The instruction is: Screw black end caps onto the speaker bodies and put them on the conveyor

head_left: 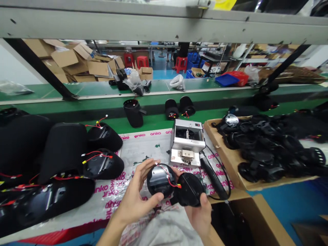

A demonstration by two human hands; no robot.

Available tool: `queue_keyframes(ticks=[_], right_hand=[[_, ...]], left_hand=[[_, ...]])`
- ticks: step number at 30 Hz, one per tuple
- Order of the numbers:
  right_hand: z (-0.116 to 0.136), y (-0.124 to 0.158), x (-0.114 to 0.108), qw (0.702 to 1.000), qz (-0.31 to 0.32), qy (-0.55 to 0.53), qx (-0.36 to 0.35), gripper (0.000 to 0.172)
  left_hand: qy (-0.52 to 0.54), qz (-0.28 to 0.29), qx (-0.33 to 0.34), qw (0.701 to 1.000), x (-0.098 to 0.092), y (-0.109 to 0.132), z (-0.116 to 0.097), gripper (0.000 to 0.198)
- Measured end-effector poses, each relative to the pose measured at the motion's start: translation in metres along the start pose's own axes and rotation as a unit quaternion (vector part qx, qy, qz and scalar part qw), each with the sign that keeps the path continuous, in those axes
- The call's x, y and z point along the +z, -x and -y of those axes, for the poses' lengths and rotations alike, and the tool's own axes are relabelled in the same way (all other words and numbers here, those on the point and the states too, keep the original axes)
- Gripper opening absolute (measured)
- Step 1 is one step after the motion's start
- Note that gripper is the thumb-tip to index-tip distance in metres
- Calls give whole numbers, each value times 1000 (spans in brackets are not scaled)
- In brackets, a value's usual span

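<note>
Left hand: bare; fingers curled round the housing, thumb along its near side, grip closed on it.
Housing: black and round, shiny inside, tilted toward the wearer; held above the near edge of the sheet, in front of the machine.
Wires: red and white, trailing over the housing to a red and yellow plug near the cap.
Right hand: bare; gripping the cap, thumb on its near right edge, other fingers mostly hidden.
Cap: black, round, just beside the housing; I cannot tell whether the two touch.
Machine: silver metal, red switch on top, standing on the sheet.
Black tube: slanting down to the right of the machine, near a black cable.
Left side: black covers, several with red and yellow leads.
Right side: cardboard tray heaped with black parts.
Bench rear: three black cylinders, upright or leaning.
Background: cartons and red stools.
</note>
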State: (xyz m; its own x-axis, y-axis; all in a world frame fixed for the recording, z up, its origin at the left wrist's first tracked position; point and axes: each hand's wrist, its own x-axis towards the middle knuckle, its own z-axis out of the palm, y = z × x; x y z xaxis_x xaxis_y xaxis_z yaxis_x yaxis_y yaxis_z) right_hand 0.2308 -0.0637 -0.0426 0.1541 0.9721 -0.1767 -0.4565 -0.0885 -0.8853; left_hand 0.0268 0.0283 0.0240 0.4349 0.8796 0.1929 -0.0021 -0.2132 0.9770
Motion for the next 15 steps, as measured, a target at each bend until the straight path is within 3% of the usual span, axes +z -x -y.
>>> queue_keyframes(ticks=[2, 7, 10, 15], right_hand=[[7, -1, 4, 1000, 9, -1, -24, 93], [38, -11, -9, 993, 16, 56, -100, 69], [46, -11, -13, 989, 39, 77, -121, 72], [29, 2, 7, 991, 69, 52, -100, 72]], left_hand=[[-16, -3, 27, 1000, -4, 3, -3, 92], [-60, -23, 11, 998, 6, 11, 16, 111], [-59, -35, 33, 997, 25, 10, 35, 99], [-28, -157, 113, 981, 58, 2, 44, 80]])
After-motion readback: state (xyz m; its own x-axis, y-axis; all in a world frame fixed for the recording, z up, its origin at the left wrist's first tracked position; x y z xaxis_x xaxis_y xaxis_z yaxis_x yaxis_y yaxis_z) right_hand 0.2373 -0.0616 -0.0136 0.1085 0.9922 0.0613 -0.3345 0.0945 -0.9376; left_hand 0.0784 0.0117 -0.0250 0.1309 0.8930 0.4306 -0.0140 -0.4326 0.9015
